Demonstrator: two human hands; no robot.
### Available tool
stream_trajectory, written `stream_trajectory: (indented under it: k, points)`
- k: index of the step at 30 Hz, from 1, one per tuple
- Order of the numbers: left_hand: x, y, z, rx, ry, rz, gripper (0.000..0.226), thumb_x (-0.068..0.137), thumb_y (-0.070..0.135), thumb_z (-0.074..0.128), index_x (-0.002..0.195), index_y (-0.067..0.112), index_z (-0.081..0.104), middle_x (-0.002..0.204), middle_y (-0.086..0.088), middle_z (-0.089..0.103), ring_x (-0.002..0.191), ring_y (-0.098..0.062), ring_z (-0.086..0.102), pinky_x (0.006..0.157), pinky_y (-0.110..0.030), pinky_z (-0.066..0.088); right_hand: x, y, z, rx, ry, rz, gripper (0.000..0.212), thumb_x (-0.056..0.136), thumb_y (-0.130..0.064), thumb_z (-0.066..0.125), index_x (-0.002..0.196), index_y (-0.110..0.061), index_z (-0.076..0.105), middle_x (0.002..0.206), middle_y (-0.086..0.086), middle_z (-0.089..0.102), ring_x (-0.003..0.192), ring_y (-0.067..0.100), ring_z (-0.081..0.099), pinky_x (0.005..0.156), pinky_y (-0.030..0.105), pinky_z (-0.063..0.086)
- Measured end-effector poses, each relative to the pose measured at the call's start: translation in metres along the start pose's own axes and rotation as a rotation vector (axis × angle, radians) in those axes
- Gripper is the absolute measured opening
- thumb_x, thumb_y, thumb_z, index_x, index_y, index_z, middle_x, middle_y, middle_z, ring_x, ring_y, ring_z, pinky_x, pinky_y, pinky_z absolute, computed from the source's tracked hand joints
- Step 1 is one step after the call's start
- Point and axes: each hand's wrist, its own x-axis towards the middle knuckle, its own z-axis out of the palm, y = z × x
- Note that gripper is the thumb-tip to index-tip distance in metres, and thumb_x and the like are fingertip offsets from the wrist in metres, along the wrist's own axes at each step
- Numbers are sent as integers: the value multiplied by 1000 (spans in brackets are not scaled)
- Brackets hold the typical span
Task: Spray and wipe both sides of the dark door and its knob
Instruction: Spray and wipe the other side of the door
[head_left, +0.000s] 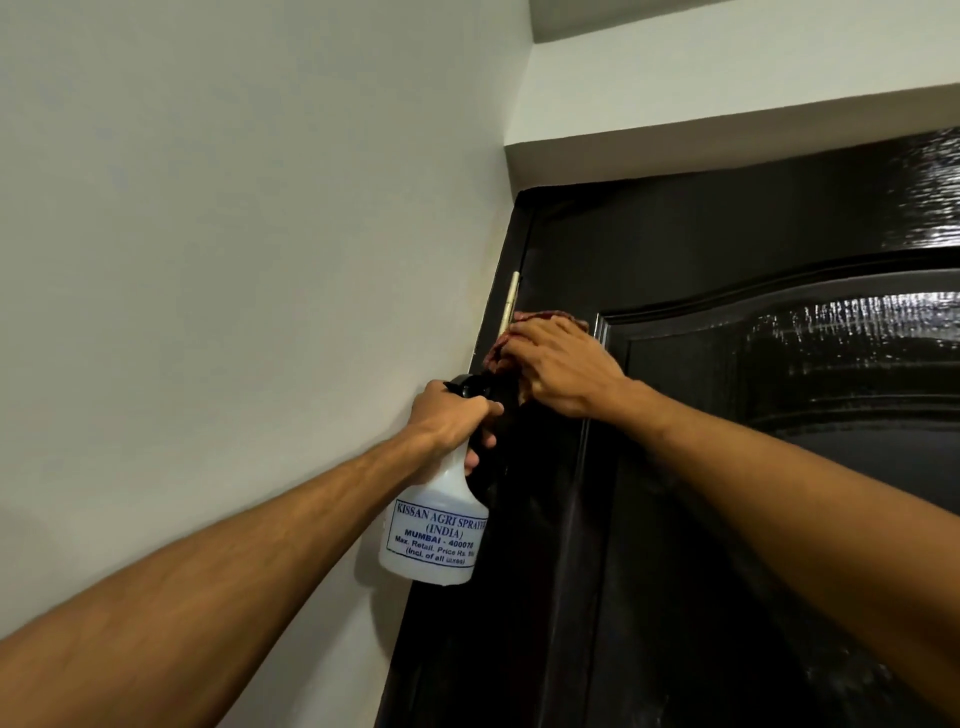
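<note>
Cloth on the dark door (727, 467) by its hinge (510, 301).
Right hand (561, 369) bunches a reddish cloth (553, 315), mostly hidden beneath it, against the door's left edge; left hand (449, 415) grips the spray bottle (436, 535) by its neck, hiding the trigger. The frame cuts off the door's right and lower parts.

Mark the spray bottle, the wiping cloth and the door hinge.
White translucent plastic spray bottle (434, 540): head view, on its printed label.
Reddish crumpled cloth (558, 315): head view, on its upper edge.
Pale metal door hinge (510, 299): head view, on its barrel.
</note>
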Motion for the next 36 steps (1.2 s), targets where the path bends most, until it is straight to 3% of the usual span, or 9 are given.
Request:
stream_trajectory:
  k: [5, 10, 14, 18, 24, 27, 30, 36]
  points:
    - [14, 21, 0, -22, 34, 42, 8, 99, 22, 69, 100, 15, 73, 80, -13, 77, 41, -17, 56, 43, -25, 48, 43, 30, -11, -43, 83, 129, 62, 95, -45, 46, 150, -17, 41, 159, 10, 41, 150, 30, 32, 125, 50, 18]
    - [9, 19, -4, -36, 63, 44, 12, 97, 23, 72, 101, 12, 73, 83, -15, 79, 43, -19, 58, 44, -27, 49, 29, 4, -7, -29, 83, 166, 63, 98, -39, 48, 156, -17, 33, 165, 9, 32, 154, 28, 23, 127, 50, 11]
    - [-28, -27, -1, -81, 43, -5, 12, 97, 22, 72, 107, 17, 75, 84, -18, 79, 60, -29, 63, 45, -28, 48, -45, -58, 22, -28, 20, -3, 64, 89, -43, 33, 146, -18, 47, 158, 10, 42, 149, 31, 32, 125, 52, 18]
    - [-58, -59, -4, -13, -13, -51, 13, 99, 23, 71, 108, 15, 75, 84, -19, 78, 48, -22, 59, 41, -26, 45, -77, -87, 40, -26, -106, -203, 65, 92, -46, 56, 150, -19, 47, 160, 11, 40, 151, 30, 30, 126, 50, 18]
    - [-73, -71, -10, 46, 22, -4, 14, 99, 21, 70, 99, 8, 75, 78, -16, 77, 45, -27, 55, 46, -31, 48, -61, -62, 17, -56, -27, -32, 56, 99, -42, 47, 152, -25, 43, 165, 10, 31, 154, 31, 22, 127, 50, 10]
    - [-95, -95, -9, 33, 44, -14, 11, 100, 21, 69, 100, 13, 76, 78, -17, 77, 44, -27, 54, 44, -30, 47, -105, -115, 50, -31, -52, -219, 58, 92, -39, 51, 147, -24, 51, 162, 11, 37, 153, 32, 27, 126, 51, 16]
    - [-126, -124, -9, 61, 36, -61, 12, 101, 23, 68, 99, 14, 76, 77, -17, 76, 43, -27, 55, 45, -32, 48, -135, -147, 57, 34, -206, -341, 62, 93, -44, 53, 152, -25, 46, 165, 9, 32, 155, 30, 21, 128, 49, 12]
    - [-161, -160, -12, 131, 41, -123, 17, 102, 21, 66, 97, 5, 71, 78, -20, 74, 39, -24, 52, 43, -31, 47, -105, -113, 44, -35, -88, -122, 59, 98, -45, 51, 153, -24, 44, 166, 12, 29, 155, 33, 22, 127, 52, 10]
